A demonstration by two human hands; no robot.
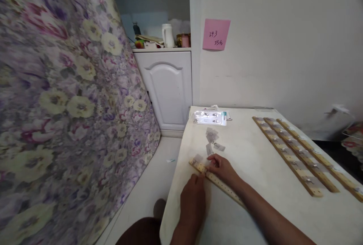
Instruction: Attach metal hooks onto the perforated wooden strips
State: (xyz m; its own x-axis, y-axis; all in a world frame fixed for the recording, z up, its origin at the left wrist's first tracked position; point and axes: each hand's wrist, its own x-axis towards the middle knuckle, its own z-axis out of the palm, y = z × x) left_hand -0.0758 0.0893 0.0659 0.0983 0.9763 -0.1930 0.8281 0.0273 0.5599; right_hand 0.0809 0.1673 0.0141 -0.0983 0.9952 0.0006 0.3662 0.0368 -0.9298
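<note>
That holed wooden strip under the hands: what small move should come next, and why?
Perhaps the right hand should fit another tag beside the grey tag at the far end of the wooden strip, while the left hand steadies it: bare holes show nearer, and the strips at right carry tags in rows. Anything pinched is too small to tell.

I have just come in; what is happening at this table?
Someone's left hand touches a wooden strip with holes; the right hand is close by, and whether it grips anything is unclear. A clear piece lies at the strip's far end. Beyond it on the white table lie loose clear pieces and a package; three strips bearing similar pieces lie to the right.
</note>
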